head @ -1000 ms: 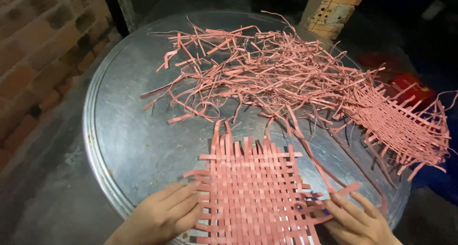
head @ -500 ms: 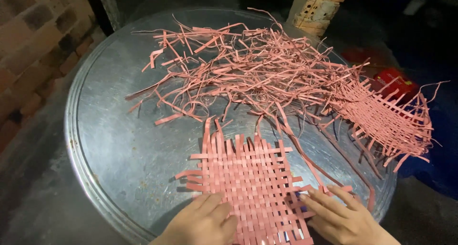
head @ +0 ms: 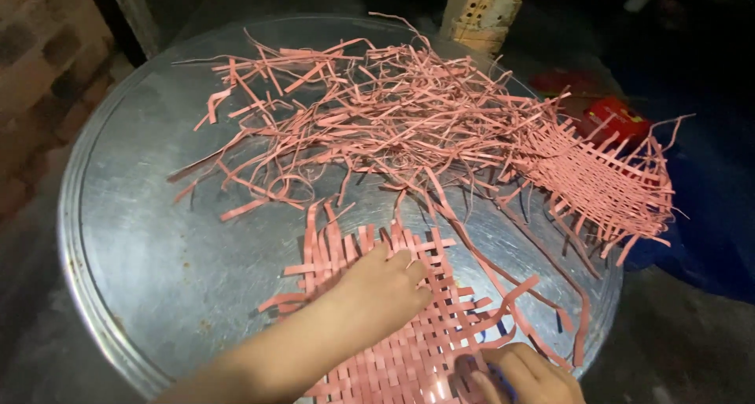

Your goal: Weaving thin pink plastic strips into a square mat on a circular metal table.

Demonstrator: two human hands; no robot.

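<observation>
Head view: pink strip weaving on a round metal table

Item 1. Woven mat (head: 409, 325), pink flat strips interlaced in a plain over-under grid, lying flat on the near part of the table. Loose strip ends stick out along its far and left edges; several long ends trail off to the right.

Item 2. Left hand (head: 385, 282), palm down, resting flat on the far middle of the woven mat, fingers loosely together and slightly curled, tips pointing toward the right. The forearm comes in from the lower left across the mat's near left corner.

Item 3. Right hand (head: 523, 376), at the lower edge of the view, on the mat's near right corner. Fingers are bent and drawn together over the strips there; whether they pinch a strip cannot be told.

Item 4. Table (head: 141, 231), round, grey metal with a raised rim, surface scuffed and shiny.

Item 5. Heap of loose strips (head: 370, 117), same pink, tangled across the far half of the table, just beyond the mat.

Item 6. Second woven piece (head: 598, 180), looser and partly frayed, lying at the right rim of the table and overhanging it.

Item 7. Brick pillar (head: 487, 11) beyond the far rim; brick wall (head: 39, 66) at left.

Item 8. Red object (head: 613, 117) beyond the right rim, partly hidden, kind unclear.
</observation>
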